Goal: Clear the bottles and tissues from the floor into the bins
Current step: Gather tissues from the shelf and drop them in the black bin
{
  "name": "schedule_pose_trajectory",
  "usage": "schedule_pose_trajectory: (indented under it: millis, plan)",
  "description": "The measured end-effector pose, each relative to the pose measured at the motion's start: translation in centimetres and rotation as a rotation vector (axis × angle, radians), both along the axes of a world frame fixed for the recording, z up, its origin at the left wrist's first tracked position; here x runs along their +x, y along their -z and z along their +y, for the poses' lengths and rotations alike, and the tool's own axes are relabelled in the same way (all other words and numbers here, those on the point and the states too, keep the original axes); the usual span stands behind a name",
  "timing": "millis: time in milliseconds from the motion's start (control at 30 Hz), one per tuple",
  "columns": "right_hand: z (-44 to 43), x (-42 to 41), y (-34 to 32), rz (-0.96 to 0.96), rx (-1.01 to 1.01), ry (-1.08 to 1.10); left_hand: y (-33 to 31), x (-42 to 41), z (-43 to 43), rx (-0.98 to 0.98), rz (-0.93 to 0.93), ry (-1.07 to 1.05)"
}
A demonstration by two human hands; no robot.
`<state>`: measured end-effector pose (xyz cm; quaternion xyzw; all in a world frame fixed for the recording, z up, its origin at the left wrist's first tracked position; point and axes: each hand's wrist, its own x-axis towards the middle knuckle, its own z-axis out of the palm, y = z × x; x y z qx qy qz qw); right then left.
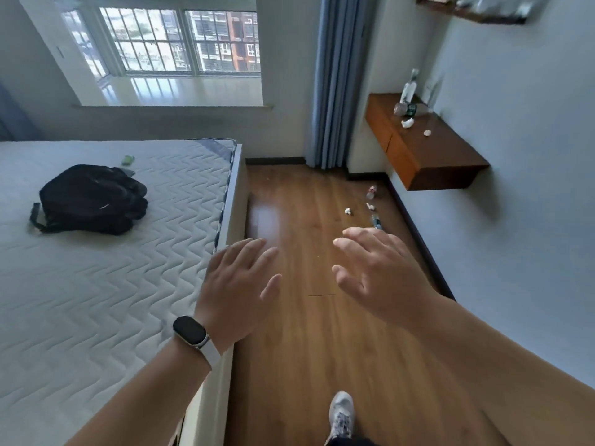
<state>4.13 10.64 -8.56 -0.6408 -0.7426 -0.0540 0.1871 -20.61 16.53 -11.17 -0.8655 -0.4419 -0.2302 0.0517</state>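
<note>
Progress: judged to be at the very start. Nothing is held and nothing is seen binned. No bin is in view, so what may already be deposited cannot be told.

Hands: the left hand (240,281) and right hand (380,275) are held out in front over the floor (306,349), palms down, fingers spread and nearly straight. Nothing is gripped by either. A watch (190,332) is worn on the left wrist. Both hands are well apart from the litter.

Location of task items: all are seen on the floor ahead, near the right-hand wall, below the shelf (434,156).

Count, floor:
- Bottles: 2, both on their sides. The far bottle (371,192) lies nearest the corner. The near bottle (376,221) appears just above the right fingertips in the view.
- Tissues: 2, crumpled. The left tissue (347,211) lies out toward the open floor. The right tissue (371,207) lies between the two bottles.

Count, shelf (not covered by the task wording):
- Bottles: 2 made out, an upright bottle (409,88) and a lying bottle (406,109).
- Wads: 2, a near wad (407,123) and a wall-side wad (427,132).
- A clear object by the wall is too blurred to be identified.

Elsewhere: a backpack (90,199) and a small green item (127,160) are noted on the bed (112,284).

Left to do: all four floor items are to be picked up, and the bins are to be located.
</note>
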Motion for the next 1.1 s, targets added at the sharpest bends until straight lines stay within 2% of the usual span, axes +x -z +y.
schedule_pose_trajectory:
  millis: [333,633,1100]
  plan:
    - [12.9,8.5,3.5,0.064,-0.034,0.062,-1.0,8.3,13.5,0.044,0.099,0.041]
    - [25.3,21.6,2.2,0.058,0.034,0.111,-2.8,20.7,27.5,0.027,0.161,0.087]
    - [35.3,31.9,2.5,0.042,0.022,0.265,-1.1,31.8,41.6,-0.025,0.146,0.233]
